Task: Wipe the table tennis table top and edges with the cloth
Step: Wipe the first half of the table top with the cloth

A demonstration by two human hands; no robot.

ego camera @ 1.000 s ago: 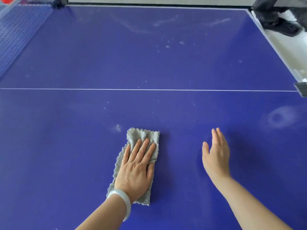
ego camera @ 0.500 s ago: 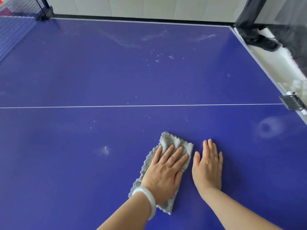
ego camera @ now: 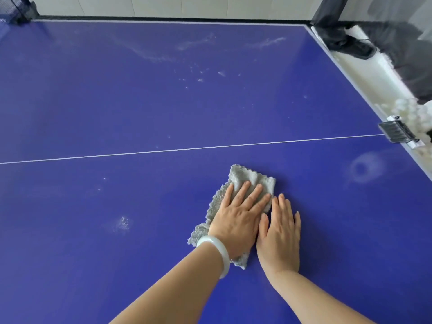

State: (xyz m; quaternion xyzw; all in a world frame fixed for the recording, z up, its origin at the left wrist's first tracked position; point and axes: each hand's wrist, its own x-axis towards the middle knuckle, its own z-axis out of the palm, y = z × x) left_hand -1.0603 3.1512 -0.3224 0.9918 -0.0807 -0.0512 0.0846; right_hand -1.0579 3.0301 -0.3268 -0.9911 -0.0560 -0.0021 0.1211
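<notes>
Cloth (ego camera: 252,181), grey and rumpled, lies on the near half of the blue table (ego camera: 163,101), just this side of the white line (ego camera: 187,149). You pin it under your left hand (ego camera: 238,218), fingers straight and slightly spread, so the palm's weight bears across the fabric rather than bunching it. Your right hand (ego camera: 280,232) lies flat on the bare surface, fingers straight, its thumb side against the left hand and the cloth's edge. It holds nothing and is probably a brace as you lean in. A white bracelet (ego camera: 218,251) circles the left wrist. A powdery patch (ego camera: 122,223) sits left of the cloth, a pale ring mark (ego camera: 365,168) lies to its right near the table's edge, and streaks (ego camera: 196,43) cross the far half. By that showing, most of the top and the edges are yet to be wiped.
</notes>
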